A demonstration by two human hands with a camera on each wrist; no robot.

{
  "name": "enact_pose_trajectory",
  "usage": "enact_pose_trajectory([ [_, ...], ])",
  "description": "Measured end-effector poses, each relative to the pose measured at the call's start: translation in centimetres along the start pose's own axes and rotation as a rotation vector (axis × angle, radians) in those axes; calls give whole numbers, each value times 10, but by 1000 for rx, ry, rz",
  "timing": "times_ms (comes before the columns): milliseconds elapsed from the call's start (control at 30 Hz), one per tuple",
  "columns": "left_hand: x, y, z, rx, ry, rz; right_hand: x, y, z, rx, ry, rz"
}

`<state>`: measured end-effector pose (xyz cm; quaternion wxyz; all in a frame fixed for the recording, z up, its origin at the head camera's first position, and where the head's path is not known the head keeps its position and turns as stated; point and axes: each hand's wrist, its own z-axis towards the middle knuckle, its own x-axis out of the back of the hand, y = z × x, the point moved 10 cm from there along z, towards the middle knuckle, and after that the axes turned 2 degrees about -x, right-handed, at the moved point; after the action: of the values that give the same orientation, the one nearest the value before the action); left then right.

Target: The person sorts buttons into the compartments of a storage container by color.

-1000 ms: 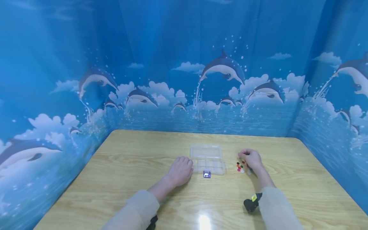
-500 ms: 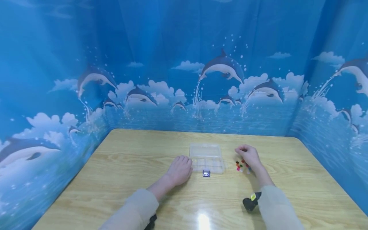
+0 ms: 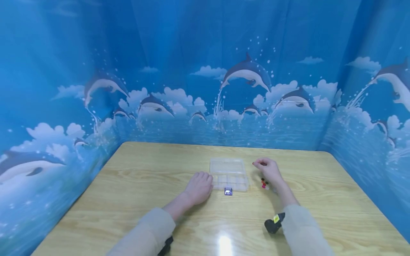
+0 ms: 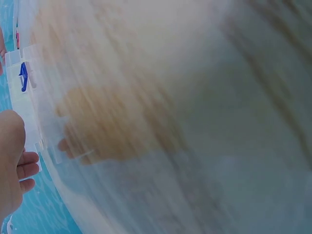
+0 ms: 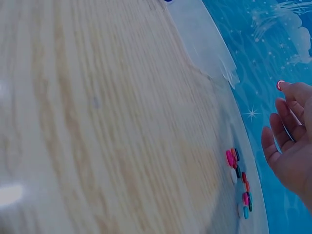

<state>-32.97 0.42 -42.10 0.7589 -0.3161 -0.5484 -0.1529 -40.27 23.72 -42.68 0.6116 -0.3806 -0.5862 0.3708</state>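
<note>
A clear plastic compartment box [image 3: 230, 182] lies with its lid [image 3: 226, 165] folded back on the wooden table, a blue-purple latch [image 3: 228, 191] at its front edge. At the box's left side rests my left hand [image 3: 198, 187], palm down, fingers at the edge and not wrapped round anything. My right hand [image 3: 270, 172] is raised to the right of the box, pinching a small red button [image 5: 280, 85] between thumb and forefinger. Below that hand lies a loose group of coloured buttons [image 5: 230, 157], pink, red, green, white and blue; the hand and wrist partly hide it in the head view.
The wooden table [image 3: 137, 177] reaches back to a blue dolphin-print curtain [image 3: 179, 64] that also rises on both sides. A black wrist camera [image 3: 273, 225] hangs at the right sleeve. Light glares off the table's front [image 3: 225, 245].
My right hand has risen from the button group and moved left toward the box, carrying the red button. My left hand has stayed at the box's side.
</note>
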Motion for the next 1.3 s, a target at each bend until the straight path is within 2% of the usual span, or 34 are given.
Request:
enact_pose_trajectory([
  [267,-1,-1,0,4,-1,-17,-11,-10,1,27,2,-16],
  [633,-1,-1,0,10,3,-18,-27,-18,-2,28,-6,32],
  [900,3,0,0,3,32,-15,-43,-19,0,42,-43,62],
  [1033,2,0,0,7,35,-16,-52,-21,2,52,-67,42],
  [1300,1,0,1,12,28,5,-69,-38,-4,94,-103,27],
])
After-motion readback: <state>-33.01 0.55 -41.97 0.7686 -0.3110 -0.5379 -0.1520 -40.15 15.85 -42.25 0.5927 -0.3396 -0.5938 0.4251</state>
